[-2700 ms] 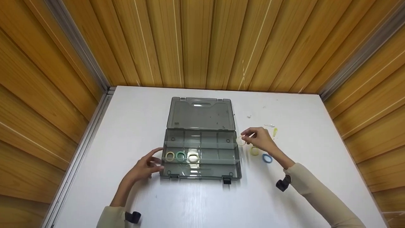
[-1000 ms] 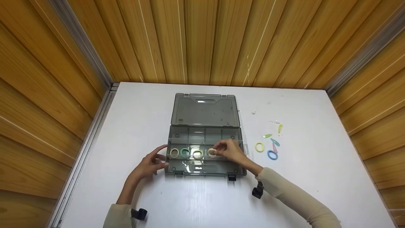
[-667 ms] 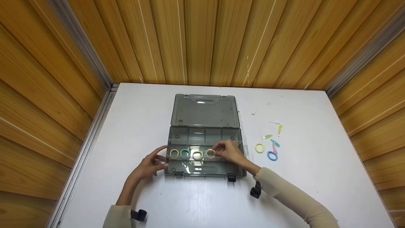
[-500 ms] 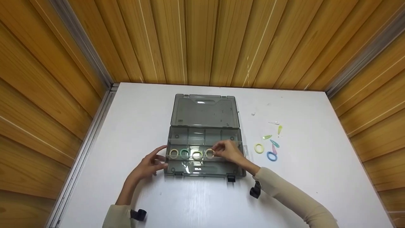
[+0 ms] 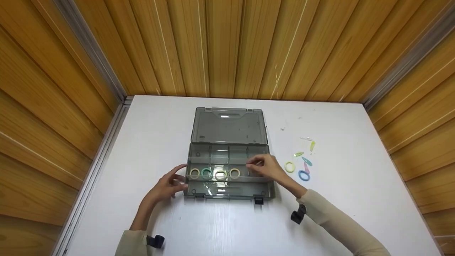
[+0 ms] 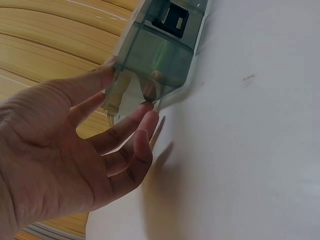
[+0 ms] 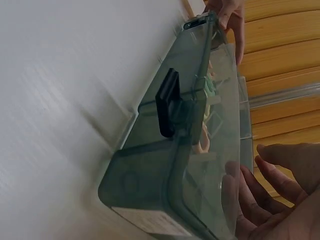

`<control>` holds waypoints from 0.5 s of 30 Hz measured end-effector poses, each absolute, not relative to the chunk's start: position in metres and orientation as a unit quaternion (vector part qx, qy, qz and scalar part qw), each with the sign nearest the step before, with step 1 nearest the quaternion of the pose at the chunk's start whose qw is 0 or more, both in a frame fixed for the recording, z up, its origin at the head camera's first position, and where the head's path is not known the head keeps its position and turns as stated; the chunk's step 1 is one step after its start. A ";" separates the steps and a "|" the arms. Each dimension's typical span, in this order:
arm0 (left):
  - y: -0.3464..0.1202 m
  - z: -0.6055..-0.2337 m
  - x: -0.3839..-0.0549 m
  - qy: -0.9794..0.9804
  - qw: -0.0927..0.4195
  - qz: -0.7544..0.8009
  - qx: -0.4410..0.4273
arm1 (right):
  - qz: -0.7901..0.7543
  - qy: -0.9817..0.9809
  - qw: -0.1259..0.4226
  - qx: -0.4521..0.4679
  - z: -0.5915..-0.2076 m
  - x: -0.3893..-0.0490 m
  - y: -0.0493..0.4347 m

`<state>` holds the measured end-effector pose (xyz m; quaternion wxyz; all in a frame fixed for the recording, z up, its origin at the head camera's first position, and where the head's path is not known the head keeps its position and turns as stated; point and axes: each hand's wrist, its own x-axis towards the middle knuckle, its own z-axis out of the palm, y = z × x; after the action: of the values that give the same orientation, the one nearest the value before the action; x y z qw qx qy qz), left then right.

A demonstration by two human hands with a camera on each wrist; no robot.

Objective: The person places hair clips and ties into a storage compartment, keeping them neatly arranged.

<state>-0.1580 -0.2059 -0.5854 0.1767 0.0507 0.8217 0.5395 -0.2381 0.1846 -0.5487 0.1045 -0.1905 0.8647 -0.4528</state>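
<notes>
A grey translucent compartment box (image 5: 231, 189) lies open on the table, its lid (image 5: 229, 126) folded back. Along its middle row sit a cream hair tie (image 5: 194, 169), a green one, a pale yellow-green one and a peach hair tie (image 5: 235, 169), each a small ring. In the head view my left hand (image 5: 164, 186) touches the box's left side with thumb and fingertips, the other fingers loosely bent. My right hand (image 5: 269, 167) hovers over the right end of the middle row, fingers relaxed and holding nothing, just right of the peach hair tie.
Right of the box lie a yellow hair tie (image 5: 289, 166) and a blue hair tie (image 5: 304, 175). Several snap hair clips are nearby: teal (image 5: 307, 161), pink (image 5: 306, 168), green (image 5: 298, 154) and yellow (image 5: 312, 146). Wood-patterned walls (image 5: 227, 49) border the white table.
My right hand carried the peach hair tie from beside the box into the middle row, let it go and drew back right. The left hand stays at the box's side.
</notes>
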 end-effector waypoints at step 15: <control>-0.205 -0.577 -0.153 0.821 0.168 0.542 0.060 | -0.463 0.877 0.084 -0.093 -0.529 -0.255 0.277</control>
<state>-0.1529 -0.2048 -0.5773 0.1683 0.0599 0.8209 0.5424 -0.2548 0.2767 -0.5289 0.0841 -0.0929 0.8774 -0.4630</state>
